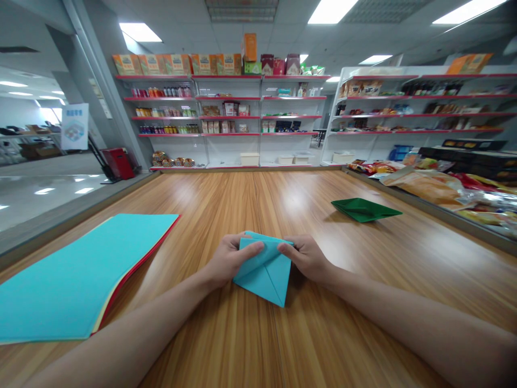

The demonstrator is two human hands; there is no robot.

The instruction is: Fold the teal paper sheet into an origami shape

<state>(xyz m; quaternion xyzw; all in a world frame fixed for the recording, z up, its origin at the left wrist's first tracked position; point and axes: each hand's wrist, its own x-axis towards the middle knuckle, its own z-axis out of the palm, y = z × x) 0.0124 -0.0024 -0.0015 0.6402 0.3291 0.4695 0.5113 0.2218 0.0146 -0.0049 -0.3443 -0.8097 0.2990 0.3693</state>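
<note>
Left grip (pixel 226 260) and right grip (pixel 312 258) pinch folded blue paper (pixel 264 277) — white bins (pixel 249 159) sit beyond, contents unclear.

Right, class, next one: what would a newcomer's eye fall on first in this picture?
Probably the light blue folded paper, held near the centre between the left hand and the right hand. Next might come the broad stack of coloured sheets, turquoise on top, at the left of the wooden table. The dark green folded paper also stands out, farther back on the right.
</note>
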